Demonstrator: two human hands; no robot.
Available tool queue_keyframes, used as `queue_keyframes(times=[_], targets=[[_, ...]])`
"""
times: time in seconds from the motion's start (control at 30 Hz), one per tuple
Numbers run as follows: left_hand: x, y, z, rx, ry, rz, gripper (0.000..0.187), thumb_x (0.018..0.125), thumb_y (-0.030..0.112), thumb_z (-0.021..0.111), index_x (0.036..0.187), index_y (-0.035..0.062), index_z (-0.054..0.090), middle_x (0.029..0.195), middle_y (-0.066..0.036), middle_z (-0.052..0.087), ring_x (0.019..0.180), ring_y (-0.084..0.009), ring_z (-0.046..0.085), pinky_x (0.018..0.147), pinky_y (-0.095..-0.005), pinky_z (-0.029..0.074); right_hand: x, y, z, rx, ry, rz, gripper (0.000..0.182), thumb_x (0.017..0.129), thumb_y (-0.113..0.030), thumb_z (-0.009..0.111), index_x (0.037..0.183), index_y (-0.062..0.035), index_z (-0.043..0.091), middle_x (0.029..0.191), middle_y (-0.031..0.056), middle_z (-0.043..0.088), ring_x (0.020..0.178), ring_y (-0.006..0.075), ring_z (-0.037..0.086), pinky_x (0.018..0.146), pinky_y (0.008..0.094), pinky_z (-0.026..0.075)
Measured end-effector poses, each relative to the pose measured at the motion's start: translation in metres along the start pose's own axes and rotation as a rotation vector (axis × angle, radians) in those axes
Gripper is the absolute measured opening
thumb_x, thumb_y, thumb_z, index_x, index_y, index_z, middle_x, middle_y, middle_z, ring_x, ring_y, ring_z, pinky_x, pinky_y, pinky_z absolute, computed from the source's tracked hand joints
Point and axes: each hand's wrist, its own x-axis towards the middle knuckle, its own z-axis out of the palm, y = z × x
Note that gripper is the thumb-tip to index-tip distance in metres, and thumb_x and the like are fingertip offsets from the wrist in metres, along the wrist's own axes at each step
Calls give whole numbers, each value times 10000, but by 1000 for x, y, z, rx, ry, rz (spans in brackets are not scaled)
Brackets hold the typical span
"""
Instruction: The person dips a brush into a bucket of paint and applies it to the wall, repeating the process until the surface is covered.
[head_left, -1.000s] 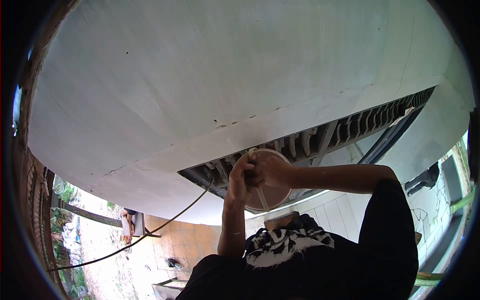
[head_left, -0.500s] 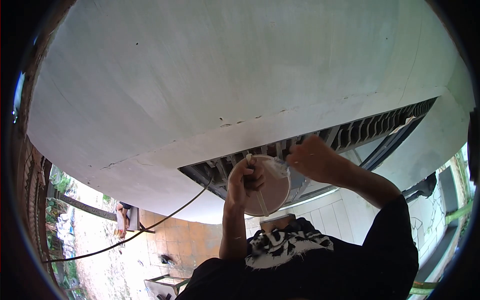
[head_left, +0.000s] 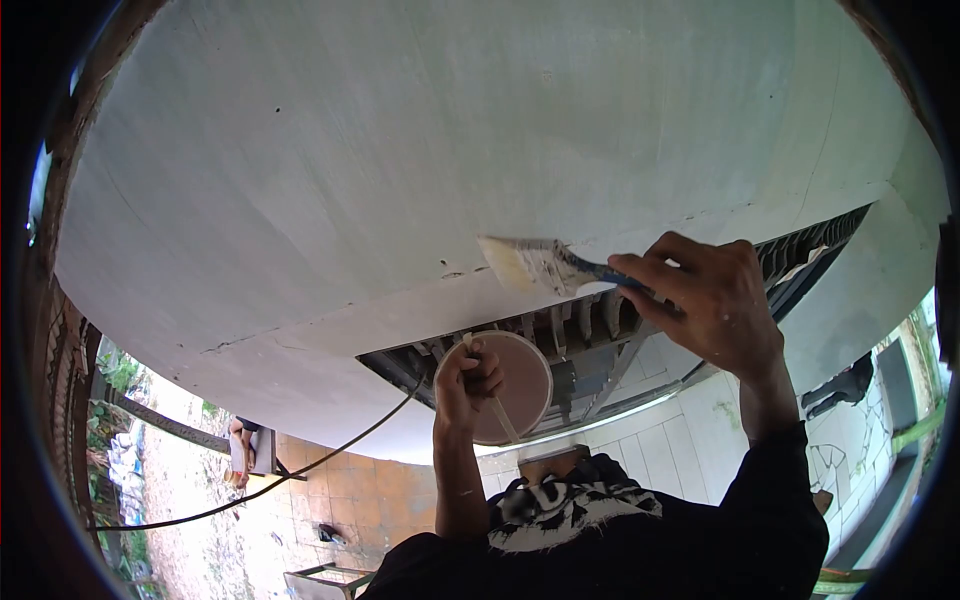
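Observation:
A wide brush (head_left: 535, 266) with pale, wet-looking bristles and a blue handle lies against or just in front of the pale wall surface (head_left: 400, 150), near a crack with chipped spots. My right hand (head_left: 705, 295) pinches its handle. Lower down, my left hand (head_left: 470, 380) is closed round the thin strap handle of a round bucket (head_left: 525, 385). The bucket's inside looks pinkish. Whether the bristles touch the wall, I cannot tell.
Dark slatted openings (head_left: 590, 318) run below the wall. A black cable (head_left: 300, 465) curves at the left. A seated person (head_left: 240, 450) is at the lower left, and another person in dark clothes (head_left: 845, 385) is at the right.
My right hand has moved up and right from beside the bucket, bringing the brush up to the wall. The left hand and bucket have shifted slightly left and down.

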Motion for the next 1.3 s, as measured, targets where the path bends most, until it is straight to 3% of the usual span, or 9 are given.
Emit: queue_keyframes(times=[0.17, 0.3, 0.37, 0.43, 0.5, 0.57, 0.87, 1.2, 1.3], targets=[[-3, 5, -8, -7, -6, 20, 134, 779, 168, 447, 899, 128, 493, 600, 54, 236, 485, -72, 208, 454, -247, 214, -3, -2, 8, 30, 45, 19, 251, 819, -173, 717, 1044, -88, 645, 760, 7, 632, 522, 106, 594, 413, 272, 428], [-10, 5, -23, -94, 75, 63, 169, 759, 192, 492, 905, 115, 528, 606, 49, 255, 494, -81, 239, 447, -245, 234, -58, -19, 96, 329, -158, 131, 296, 877, -173, 631, 1155, -78, 589, 939, 63, 645, 640, 175, 650, 526, 326, 520], [-11, 1, -27, -93, 115, 103, 193, 752, 202, 512, 915, 102, 535, 610, 47, 270, 498, -86, 258, 443, -245, 239, -109, -24, 156, 398, -256, 48, 353, 878, -178, 633, 1210, -77, 568, 983, 113, 643, 666, 252, 661, 577, 357, 547], [-13, 0, -28, -95, 151, 79, 109, 775, 162, 475, 875, 124, 496, 585, 52, 246, 472, -76, 210, 442, -241, 230, -127, -35, 165, 494, -453, 189, 352, 870, -136, 646, 1202, -56, 561, 918, 138, 638, 754, 295, 664, 596, 379, 545], [-12, -3, -29, -81, 143, 64, 112, 775, 161, 472, 876, 118, 493, 585, 47, 249, 475, -81, 216, 441, -247, 236, -150, -41, 187, 613, -248, 209, 416, 850, -81, 643, 1255, -74, 549, 1003, 159, 645, 728, 322, 664, 601, 393, 556], [-12, -7, -32, -77, 142, 58, 113, 772, 160, 471, 874, 115, 488, 584, 45, 251, 477, -86, 219, 440, -254, 233, -156, -43, 194, 666, -163, 175, 452, 834, -39, 644, 1274, -88, 548, 953, 156, 655, 730, 320, 668, 611, 400, 558], [-15, -12, -57, -39, 252, 80, 138, 733, 202, 493, 833, 110, 518, 581, 48, 245, 470, -88, 232, 428, -250, 228, -188, -52, 214, 654, -238, 221, 496, 847, -58, 628, 1327, -125, 523, 826, 116, 637, 633, 284, 643, 517, 388, 525], [-13, -11, -50, -65, 236, 58, 118, 757, 170, 480, 858, 113, 502, 572, 49, 241, 468, -86, 207, 432, -252, 204, -194, -60, 213, 589, -286, 241, 434, 881, -89, 611, 1306, -100, 522, 820, 111, 631, 623, 269, 641, 491, 391, 514], [-10, -13, -51, -74, 259, 60, 115, 758, 170, 478, 855, 114, 501, 571, 47, 240, 466, -87, 205, 432, -255, 203, -193, -61, 214, 688, -182, 317, 397, 878, -89, 616, 1266, -77, 538, 850, 119, 646, 641, 287, 649, 509, 398, 522]])
